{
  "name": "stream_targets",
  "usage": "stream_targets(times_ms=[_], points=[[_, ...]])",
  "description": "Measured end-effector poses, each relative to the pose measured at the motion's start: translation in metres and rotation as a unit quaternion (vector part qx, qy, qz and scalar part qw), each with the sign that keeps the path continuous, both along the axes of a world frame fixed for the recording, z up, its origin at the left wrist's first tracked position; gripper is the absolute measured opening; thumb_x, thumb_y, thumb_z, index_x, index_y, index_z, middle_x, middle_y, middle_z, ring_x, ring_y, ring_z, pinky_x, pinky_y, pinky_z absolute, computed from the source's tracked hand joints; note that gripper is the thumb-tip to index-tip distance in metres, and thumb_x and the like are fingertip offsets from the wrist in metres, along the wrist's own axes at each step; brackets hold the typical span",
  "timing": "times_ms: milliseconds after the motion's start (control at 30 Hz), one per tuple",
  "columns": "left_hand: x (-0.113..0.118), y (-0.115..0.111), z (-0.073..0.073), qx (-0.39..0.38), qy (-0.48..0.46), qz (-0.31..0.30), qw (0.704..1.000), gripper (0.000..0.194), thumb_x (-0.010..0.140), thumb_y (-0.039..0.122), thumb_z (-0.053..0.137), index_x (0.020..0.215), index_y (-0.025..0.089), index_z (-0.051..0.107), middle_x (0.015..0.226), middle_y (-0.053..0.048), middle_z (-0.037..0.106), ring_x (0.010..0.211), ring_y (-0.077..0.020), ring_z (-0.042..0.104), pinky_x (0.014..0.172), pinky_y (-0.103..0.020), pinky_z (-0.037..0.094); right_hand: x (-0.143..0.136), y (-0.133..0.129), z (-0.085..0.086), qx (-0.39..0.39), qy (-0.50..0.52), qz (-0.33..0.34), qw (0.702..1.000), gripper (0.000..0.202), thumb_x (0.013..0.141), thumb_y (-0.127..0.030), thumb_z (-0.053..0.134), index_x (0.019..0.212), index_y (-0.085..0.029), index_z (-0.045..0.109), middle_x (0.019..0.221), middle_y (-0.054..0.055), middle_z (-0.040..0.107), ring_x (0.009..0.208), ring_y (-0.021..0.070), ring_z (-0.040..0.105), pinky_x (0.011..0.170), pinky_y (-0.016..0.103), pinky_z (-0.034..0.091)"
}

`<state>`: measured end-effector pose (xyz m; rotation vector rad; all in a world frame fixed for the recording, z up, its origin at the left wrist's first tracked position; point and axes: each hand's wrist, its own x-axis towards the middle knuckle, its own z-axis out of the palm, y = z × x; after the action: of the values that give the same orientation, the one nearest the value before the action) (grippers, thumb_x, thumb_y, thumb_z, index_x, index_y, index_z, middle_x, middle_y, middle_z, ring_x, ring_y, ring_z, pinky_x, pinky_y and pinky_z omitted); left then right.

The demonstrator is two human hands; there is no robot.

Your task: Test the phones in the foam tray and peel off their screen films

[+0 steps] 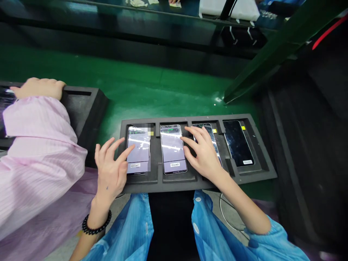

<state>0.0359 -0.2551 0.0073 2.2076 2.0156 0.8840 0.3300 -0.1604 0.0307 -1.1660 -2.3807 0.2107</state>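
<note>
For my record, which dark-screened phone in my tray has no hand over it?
The rightmost phone; the right hand partly hides the other dark phone.

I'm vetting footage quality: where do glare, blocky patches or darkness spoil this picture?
All in the head view: glare streaks cross the leftmost phone and its neighbour in the near tray; blocky pixels mask the former's right edge; the green table carries a hazy sheen; the right side is mostly dark.

A single head-worn view looks forward and steeply down from above, fairly close over the black tray (168, 186), which lies mid-frame, and reaches past it across the green tabletop (160, 90).
</note>
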Motion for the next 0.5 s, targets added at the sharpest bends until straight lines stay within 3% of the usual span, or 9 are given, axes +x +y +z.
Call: stream_targets(times_ms=[67, 200, 367, 500], points=[[0.0019, -0.0025, 0.0005, -0.038, 0.025, -0.017, 0.999, 0.053, 0.107, 0.044, 0.024, 0.146, 0.028, 0.057, 0.158, -0.012, 0.041, 0.153, -0.0359, 0.027, 0.127, -0.067, 0.006, -0.0008, -0.0039, 0.0017, -0.001, -0.032, 0.054, 0.998, 0.038, 0.101, -0.028, 0.05, 0.134, -0.016, 0.064, 0.15, 0.016, 0.055, 0.141, 0.0319, 0.048, 0.122, 0.066, 0.034], [0.0034, -0.004, 0.0001, -0.107, 0.04, -0.036, 0.993, 0.051, 0.108, 0.046, 0.024, 0.152, 0.036, 0.048, 0.167, -0.007, 0.029, 0.158, -0.0357, 0.017, 0.125, -0.07, 0.002, -0.0016, -0.0075, 0.002, -0.025, -0.091, 0.119, 0.988, 0.035, 0.105, -0.032, 0.045, 0.131, -0.021, 0.065, 0.156, 0.016, 0.05, 0.144, 0.0321, 0.046, 0.122, 0.068, 0.032], [0.0033, -0.0043, -0.0006, -0.094, -0.014, 0.012, 0.995, 0.058, 0.107, 0.052, 0.018, 0.16, 0.033, 0.032, 0.167, -0.009, 0.028, 0.158, -0.0322, 0.017, 0.127, -0.065, 0.001, 0.0016, -0.0049, 0.0038, -0.046, -0.064, 0.085, 0.993, 0.043, 0.107, -0.033, 0.039, 0.144, -0.016, 0.052, 0.153, 0.018, 0.052, 0.141, 0.0296, 0.048, 0.123, 0.064, 0.032], [0.0032, -0.0064, -0.0014, -0.098, -0.025, 0.014, 0.995, 0.057, 0.107, 0.052, 0.017, 0.157, 0.033, 0.039, 0.167, -0.007, 0.03, 0.158, -0.0316, 0.017, 0.128, -0.062, 0.001, 0.0064, -0.0048, 0.0044, -0.068, -0.041, 0.063, 0.995, 0.043, 0.107, -0.031, 0.039, 0.146, -0.018, 0.048, 0.153, 0.016, 0.052, 0.142, 0.0283, 0.048, 0.125, 0.064, 0.029]])
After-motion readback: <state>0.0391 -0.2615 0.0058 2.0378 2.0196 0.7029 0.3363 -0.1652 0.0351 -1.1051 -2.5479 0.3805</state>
